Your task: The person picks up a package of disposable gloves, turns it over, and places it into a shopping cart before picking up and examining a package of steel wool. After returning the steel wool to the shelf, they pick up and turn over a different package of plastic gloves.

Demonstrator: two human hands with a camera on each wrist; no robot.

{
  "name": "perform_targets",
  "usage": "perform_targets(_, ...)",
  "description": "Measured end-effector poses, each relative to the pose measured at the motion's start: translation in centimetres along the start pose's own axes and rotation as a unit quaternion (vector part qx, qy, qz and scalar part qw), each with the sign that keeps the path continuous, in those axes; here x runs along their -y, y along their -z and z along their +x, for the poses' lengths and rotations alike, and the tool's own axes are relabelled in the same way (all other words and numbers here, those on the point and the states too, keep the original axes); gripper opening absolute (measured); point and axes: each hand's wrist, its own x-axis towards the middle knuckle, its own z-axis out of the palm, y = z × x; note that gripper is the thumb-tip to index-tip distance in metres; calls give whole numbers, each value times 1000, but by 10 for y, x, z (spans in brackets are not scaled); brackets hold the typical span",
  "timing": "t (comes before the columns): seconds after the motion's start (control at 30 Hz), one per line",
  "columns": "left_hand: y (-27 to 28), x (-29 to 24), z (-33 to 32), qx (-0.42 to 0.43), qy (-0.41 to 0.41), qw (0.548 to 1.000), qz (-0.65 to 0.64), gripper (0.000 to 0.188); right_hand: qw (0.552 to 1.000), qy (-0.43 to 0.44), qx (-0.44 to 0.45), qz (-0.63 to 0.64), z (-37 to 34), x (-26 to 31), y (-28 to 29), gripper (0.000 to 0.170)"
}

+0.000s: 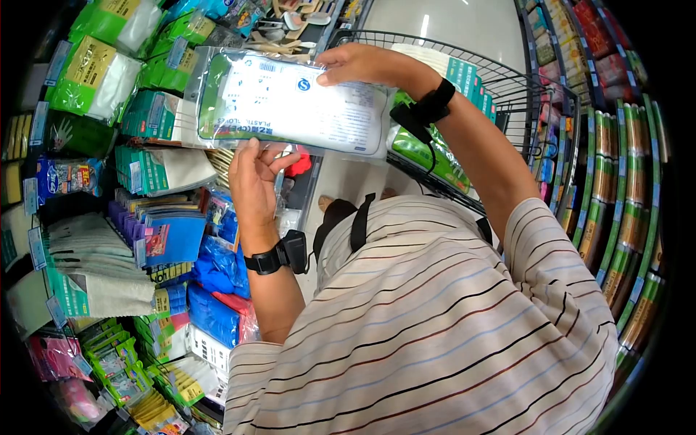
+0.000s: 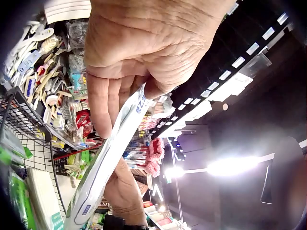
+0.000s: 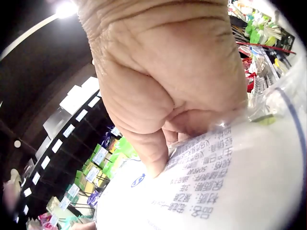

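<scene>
Both hands hold a flat clear pack of plastic gloves (image 1: 239,109), white with a green edge, in front of the body. Its printed side faces up in the head view. My left hand (image 1: 254,181) pinches the near edge; the left wrist view shows that edge between thumb and fingers (image 2: 100,108). At the far edge, my right hand (image 1: 377,69) grips the pack with its thumb on the printed face. Rows of small text and a blue round mark show beside that thumb (image 3: 156,160). The other right fingers are mostly hidden behind the pack.
A black wire shopping cart (image 1: 518,80) stands to the right, holding green packs (image 1: 428,156) and white-and-teal packs (image 1: 464,76). Shelves at left carry green glove packs (image 1: 94,69), grey cloths (image 1: 94,246) and blue packs (image 1: 214,312). Rolled goods (image 1: 631,174) line the right shelf.
</scene>
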Motion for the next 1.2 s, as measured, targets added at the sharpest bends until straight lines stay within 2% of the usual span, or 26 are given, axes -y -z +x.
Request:
perform_targets(0.1,4,4,1,13,2,1000,4,22,997,-4,23,72,-3,5,0,55)
perform_targets(0.2,0,3,6,30,2,999,33,24,985,-44,64,156,-10,21,2,62)
perform_targets(0.3,-13,-5,12,15,-21,998,63,23,968,-74,-19,238,-15,20,-18,65)
perform_targets(0.4,13,-12,41,-1,-34,985,171,22,932,-93,33,349,-21,21,-37,65)
perform_targets(0.5,20,-36,54,27,-69,975,210,22,933,-112,79,332,-27,18,-53,56)
perform_targets(0.53,17,-43,55,38,-69,974,212,23,918,-113,92,370,-28,19,-59,52)
perform_targets(0.6,14,-49,61,54,-84,967,234,24,905,-172,102,376,-29,29,-61,51)
perform_targets(0.83,9,-63,68,95,-103,949,281,30,870,-136,93,466,-28,31,-70,52)
perform_targets(1.03,29,-84,68,82,-70,945,309,36,854,-111,74,502,-25,23,-75,46)
perform_targets(1.2,45,-85,56,66,-32,946,316,42,843,-131,59,519,-24,25,-73,49)
